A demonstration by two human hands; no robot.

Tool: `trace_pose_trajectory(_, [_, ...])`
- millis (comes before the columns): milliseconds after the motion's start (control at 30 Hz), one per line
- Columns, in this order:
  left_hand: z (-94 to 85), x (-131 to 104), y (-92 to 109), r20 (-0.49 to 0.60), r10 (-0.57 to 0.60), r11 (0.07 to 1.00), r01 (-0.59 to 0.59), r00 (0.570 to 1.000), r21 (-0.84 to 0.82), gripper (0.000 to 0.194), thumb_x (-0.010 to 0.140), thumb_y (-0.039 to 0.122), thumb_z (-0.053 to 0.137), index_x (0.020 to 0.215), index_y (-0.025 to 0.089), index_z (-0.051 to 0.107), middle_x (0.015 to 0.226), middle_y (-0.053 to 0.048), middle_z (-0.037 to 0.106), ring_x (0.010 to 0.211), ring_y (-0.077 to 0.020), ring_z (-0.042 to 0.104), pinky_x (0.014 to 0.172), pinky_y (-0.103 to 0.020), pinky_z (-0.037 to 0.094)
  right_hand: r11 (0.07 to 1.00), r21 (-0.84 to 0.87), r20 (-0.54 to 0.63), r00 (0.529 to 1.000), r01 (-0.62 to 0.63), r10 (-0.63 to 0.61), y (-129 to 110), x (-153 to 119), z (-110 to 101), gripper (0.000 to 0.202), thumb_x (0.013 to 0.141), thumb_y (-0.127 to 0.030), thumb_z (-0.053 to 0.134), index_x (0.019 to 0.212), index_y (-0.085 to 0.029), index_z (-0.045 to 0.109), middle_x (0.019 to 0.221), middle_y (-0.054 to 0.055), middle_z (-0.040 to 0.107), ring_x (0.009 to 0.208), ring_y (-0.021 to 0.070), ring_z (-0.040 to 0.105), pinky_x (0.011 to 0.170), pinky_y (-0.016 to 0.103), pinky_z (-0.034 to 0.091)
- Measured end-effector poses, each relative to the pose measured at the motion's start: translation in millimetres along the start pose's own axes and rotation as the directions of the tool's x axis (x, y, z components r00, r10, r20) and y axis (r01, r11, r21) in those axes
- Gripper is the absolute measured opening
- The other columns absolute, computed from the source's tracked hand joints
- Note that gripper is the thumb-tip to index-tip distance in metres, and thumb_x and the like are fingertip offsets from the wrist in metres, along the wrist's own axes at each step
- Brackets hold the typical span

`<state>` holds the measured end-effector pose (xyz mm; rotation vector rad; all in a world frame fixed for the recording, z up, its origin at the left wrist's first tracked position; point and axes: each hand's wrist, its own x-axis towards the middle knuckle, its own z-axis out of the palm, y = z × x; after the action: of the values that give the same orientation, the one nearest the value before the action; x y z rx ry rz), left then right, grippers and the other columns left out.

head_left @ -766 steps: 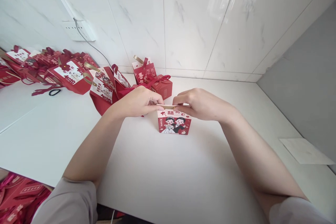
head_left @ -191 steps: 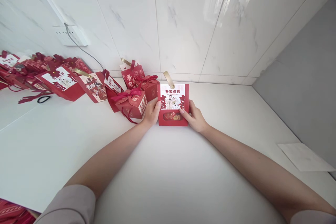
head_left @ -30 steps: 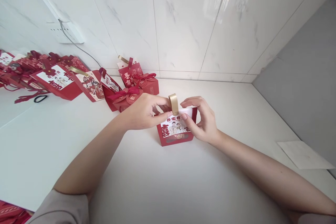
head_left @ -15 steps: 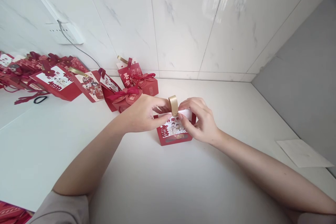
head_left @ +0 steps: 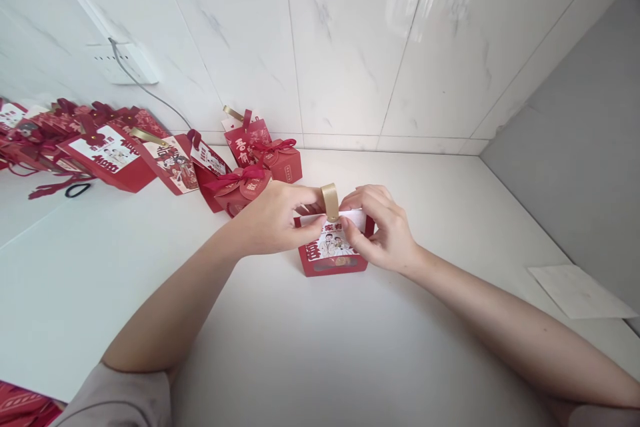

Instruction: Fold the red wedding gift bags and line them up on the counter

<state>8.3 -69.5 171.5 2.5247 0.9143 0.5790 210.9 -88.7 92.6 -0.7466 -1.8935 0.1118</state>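
A red gift box (head_left: 336, 269) stands upright on the white table, with a white printed flap (head_left: 334, 245) over its front and a small clear window low down. From its top edge rises a gold ribbon loop (head_left: 331, 200), fixed by a small stud. My left hand (head_left: 280, 217) pinches the box's top edge left of the loop, thumb in front and fingers behind. On the other side of the loop, my right hand (head_left: 383, 227) grips the same edge, its thumb on the flap. The fingertips behind the box are partly hidden.
Several red gift boxes (head_left: 245, 187) with bows and loops stand along the tiled wall (head_left: 340, 47) at the left. A dark elastic loop (head_left: 77, 191) lies before them. White paper (head_left: 580, 291) lies at the right edge. A cable (head_left: 150, 92) hangs from the socket (head_left: 123, 65).
Both hands keep their hold on the box's top edge. The box has tilted very slightly, and the left hand has shifted a little; the other boxes have not moved.
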Motion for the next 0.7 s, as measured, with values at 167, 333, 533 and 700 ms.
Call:
trace_pose_trajectory(167, [1.6, 0.5, -2.2, -0.005, 0.005, 1.000, -0.005, 1.000, -0.008, 0.013, 0.080, 0.020, 0.057, 0.082, 0.017, 0.070, 0.059, 0.004, 0.057, 0.052, -0.0061, 0.044, 0.048, -0.019, 0.032, 1.000, 0.009, -0.001, 1.000, -0.005, 0.005, -0.2, 0.5, 0.3, 0.008, 0.085, -0.018, 0.058, 0.090, -0.023, 0.054, 0.080, 0.002, 0.064, 0.076, 0.0192, 0.060, 0.082, 0.041, 0.046])
trace_pose_trajectory(333, [3.9, 0.9, -4.4, -0.013, 0.015, 0.999, -0.015, 1.000, -0.052, 0.012, 0.078, 0.018, 0.057, 0.080, 0.017, 0.069, 0.062, 0.004, 0.061, 0.054, -0.0064, 0.049, 0.049, -0.017, 0.034, 1.000, 0.025, 0.005, 1.000, -0.016, 0.015, 0.0, 0.7, 0.9, 0.008, 0.086, -0.017, 0.057, 0.090, -0.023, 0.053, 0.080, 0.003, 0.063, 0.078, 0.0201, 0.061, 0.079, 0.040, 0.047])
trace_pose_trajectory(533, [4.8, 1.8, -3.3, -0.008, -0.003, 0.999, 0.003, 1.000, -0.047, 0.013, 0.078, 0.018, 0.056, 0.079, 0.017, 0.069, 0.060, 0.004, 0.058, 0.053, -0.0062, 0.046, 0.049, -0.018, 0.032, 0.999, 0.048, 0.020, 1.000, -0.023, 0.022, -1.0, 0.3, 0.1, 0.008, 0.086, -0.017, 0.056, 0.090, -0.023, 0.052, 0.082, 0.003, 0.063, 0.079, 0.0201, 0.061, 0.077, 0.039, 0.047])
trace_pose_trajectory(700, [4.8, 2.3, -3.6, -0.004, -0.016, 0.999, 0.016, 1.000, -0.048, 0.014, 0.080, 0.019, 0.056, 0.080, 0.017, 0.070, 0.059, 0.005, 0.056, 0.052, -0.0059, 0.043, 0.048, -0.019, 0.031, 0.997, 0.069, 0.023, 0.999, -0.042, 0.040, -1.1, -0.4, 0.2, 0.007, 0.086, -0.017, 0.055, 0.090, -0.023, 0.052, 0.082, 0.003, 0.062, 0.079, 0.0202, 0.060, 0.075, 0.038, 0.047])
